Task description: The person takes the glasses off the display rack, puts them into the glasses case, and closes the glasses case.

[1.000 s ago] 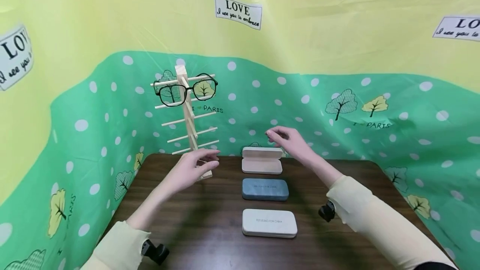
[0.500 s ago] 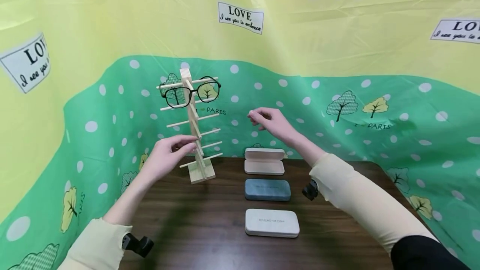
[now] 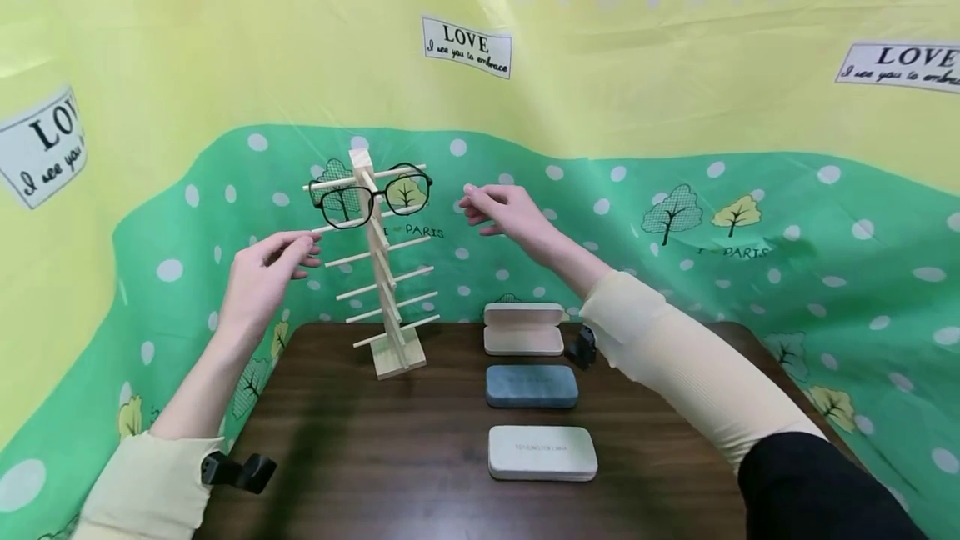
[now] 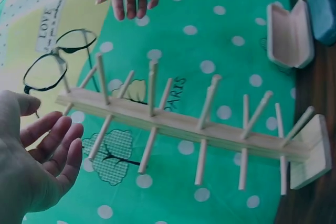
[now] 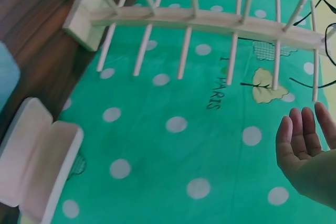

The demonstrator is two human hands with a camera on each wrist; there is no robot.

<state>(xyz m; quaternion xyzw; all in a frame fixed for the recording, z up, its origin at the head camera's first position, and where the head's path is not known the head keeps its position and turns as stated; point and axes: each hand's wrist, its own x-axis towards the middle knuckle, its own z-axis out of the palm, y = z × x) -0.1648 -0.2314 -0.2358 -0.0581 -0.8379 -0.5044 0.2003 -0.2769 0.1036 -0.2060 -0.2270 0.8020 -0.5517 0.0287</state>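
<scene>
Black-framed eyeglasses hang on the top pegs of a wooden display rack. My left hand is raised just left of the rack, below the glasses' left lens, fingers loosely bent. In the left wrist view that left hand has its thumb and fingers spread close to the glasses, with nothing between them. My right hand is held in the air to the right of the glasses, apart from them. The right wrist view shows the right hand with relaxed fingers near the top peg's end, holding nothing.
On the dark wooden table, right of the rack, three glasses cases stand in a column: an open pink-lined case at the back, a closed blue case, and a closed white case in front. A patterned curtain hangs behind.
Both hands have risen from lower down toward the glasses' level. The left hand moved up and left of the rack; the right moved left from above the open case. The glasses stay on the rack.
</scene>
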